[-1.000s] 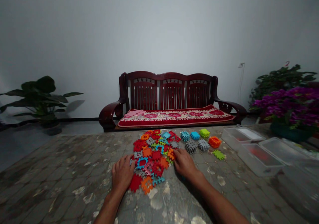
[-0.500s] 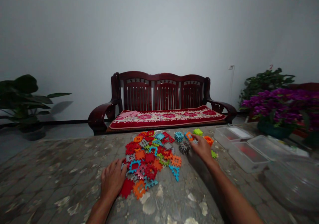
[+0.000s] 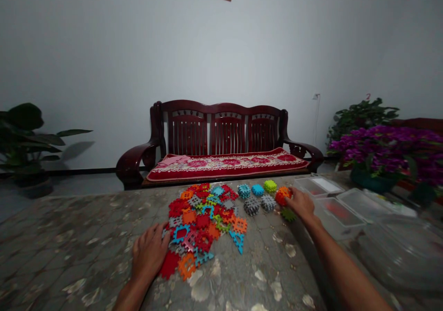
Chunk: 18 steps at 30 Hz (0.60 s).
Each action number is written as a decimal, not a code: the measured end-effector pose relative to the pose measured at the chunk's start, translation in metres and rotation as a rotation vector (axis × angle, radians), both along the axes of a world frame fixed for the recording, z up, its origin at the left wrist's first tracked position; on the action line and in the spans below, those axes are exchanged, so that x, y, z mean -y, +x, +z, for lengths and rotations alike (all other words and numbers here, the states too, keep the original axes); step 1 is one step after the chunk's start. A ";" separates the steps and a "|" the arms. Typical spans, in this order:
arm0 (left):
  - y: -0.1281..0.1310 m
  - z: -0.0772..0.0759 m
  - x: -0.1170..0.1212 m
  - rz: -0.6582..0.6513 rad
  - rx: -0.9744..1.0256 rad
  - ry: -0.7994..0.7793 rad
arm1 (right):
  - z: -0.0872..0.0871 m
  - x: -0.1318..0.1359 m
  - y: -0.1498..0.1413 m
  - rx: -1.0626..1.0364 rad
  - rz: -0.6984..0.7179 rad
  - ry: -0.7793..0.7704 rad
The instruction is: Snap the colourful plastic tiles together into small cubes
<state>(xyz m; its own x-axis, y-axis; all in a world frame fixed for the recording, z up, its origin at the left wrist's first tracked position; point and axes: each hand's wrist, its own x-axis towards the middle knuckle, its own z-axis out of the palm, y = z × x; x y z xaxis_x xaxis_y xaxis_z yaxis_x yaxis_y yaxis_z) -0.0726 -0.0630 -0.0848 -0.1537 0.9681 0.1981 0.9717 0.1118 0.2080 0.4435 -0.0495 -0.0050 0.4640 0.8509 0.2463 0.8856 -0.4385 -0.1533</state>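
A heap of flat, toothed interlocking building pieces (image 3: 203,221) in red, orange, blue, grey and green lies on the table. My left hand (image 3: 148,251) rests flat at the heap's left edge, fingers stretched and slightly bent. My right hand (image 3: 302,206) is at the orange stack of pieces (image 3: 283,195), its fingertips pinched on the orange pieces. Left of that stand small stacks sorted by colour: blue (image 3: 244,190), a second blue (image 3: 257,190), lime green (image 3: 270,186), dark grey (image 3: 251,206) and light grey (image 3: 268,202). A green piece (image 3: 288,215) lies just below my right fingers.
Clear plastic boxes (image 3: 341,216) and lids stand on the right of the patterned table (image 3: 86,237). Behind them is a pot of purple flowers (image 3: 387,147). A dark red wooden sofa (image 3: 221,131) with a red cover is beyond the table's far edge.
My right hand has moved right, from above the blue and grey stacks with an orange piece, to the orange stack. My left hand stays beside the heap. The view has shifted slightly.
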 end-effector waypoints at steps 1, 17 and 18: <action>0.000 0.000 0.000 0.001 0.004 -0.003 | -0.001 -0.001 0.001 -0.001 -0.004 -0.009; 0.002 0.002 0.001 0.013 0.008 -0.018 | -0.010 -0.007 0.000 -0.049 -0.012 0.020; 0.002 0.003 0.002 0.013 0.011 -0.015 | -0.009 -0.006 -0.001 -0.046 -0.010 0.044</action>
<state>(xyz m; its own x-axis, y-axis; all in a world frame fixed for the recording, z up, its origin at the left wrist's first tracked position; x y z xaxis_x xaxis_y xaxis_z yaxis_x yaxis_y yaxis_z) -0.0707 -0.0647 -0.0817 -0.1686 0.9688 0.1815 0.9678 0.1279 0.2167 0.4423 -0.0432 -0.0144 0.4838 0.8352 0.2615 0.8729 -0.4391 -0.2127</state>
